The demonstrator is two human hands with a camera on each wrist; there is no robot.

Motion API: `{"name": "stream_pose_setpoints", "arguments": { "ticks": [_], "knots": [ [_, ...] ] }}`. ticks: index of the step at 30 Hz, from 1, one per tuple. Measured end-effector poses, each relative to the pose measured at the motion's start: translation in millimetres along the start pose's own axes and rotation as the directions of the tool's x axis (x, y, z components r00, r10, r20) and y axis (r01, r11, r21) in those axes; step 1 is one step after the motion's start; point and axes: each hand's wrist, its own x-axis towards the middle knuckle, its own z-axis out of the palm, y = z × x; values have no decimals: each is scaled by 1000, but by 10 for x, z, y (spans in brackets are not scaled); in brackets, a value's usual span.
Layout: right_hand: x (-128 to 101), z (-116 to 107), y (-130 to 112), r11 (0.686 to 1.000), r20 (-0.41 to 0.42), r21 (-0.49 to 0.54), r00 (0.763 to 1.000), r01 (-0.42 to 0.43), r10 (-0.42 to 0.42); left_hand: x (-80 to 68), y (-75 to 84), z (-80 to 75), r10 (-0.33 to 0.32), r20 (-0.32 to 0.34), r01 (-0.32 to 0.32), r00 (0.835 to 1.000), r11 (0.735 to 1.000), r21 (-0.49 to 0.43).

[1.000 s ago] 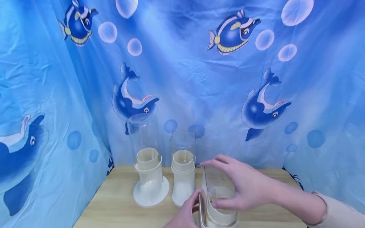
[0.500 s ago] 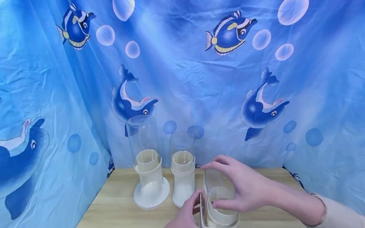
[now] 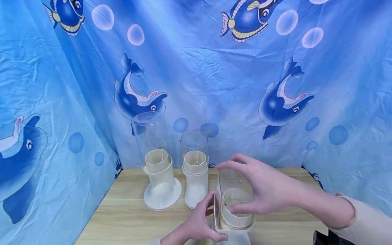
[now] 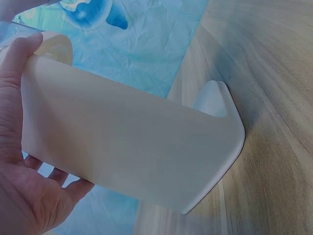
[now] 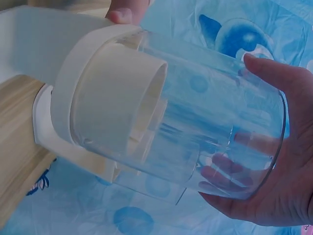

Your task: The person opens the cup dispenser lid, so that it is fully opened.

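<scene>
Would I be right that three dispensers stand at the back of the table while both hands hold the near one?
Not quite: the head view shows two dispensers at the back. The left hand and right hand do hold the near dispenser.

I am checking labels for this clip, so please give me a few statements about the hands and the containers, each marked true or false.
1. The right hand grips the clear cover of the nearest container. True.
2. The left hand lies flat on the table. False: it holds the nearest container's cream base.
3. Two other containers stand behind, one with a round foot. True.
4. The backdrop is plain white. False: it is blue with dolphins and fish.
</scene>
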Motion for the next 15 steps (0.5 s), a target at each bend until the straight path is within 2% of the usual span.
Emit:
{"name": "stream_pose_setpoints", "arguments": {
  "ticks": [5, 12, 15],
  "knots": [
    [37, -32, 60, 999, 35, 36, 999, 5, -7, 18, -1, 8, -5, -2, 5, 1000, 1000, -11],
    [104, -91, 250, 993, 43, 115, 999, 23, -28, 48, -29, -14, 95, -4, -95, 996, 996, 3],
    [114, -111, 281, 992, 59, 125, 998, 22, -30, 52, -28, -4, 68, 3, -68, 998, 998, 6]
  ]
}}
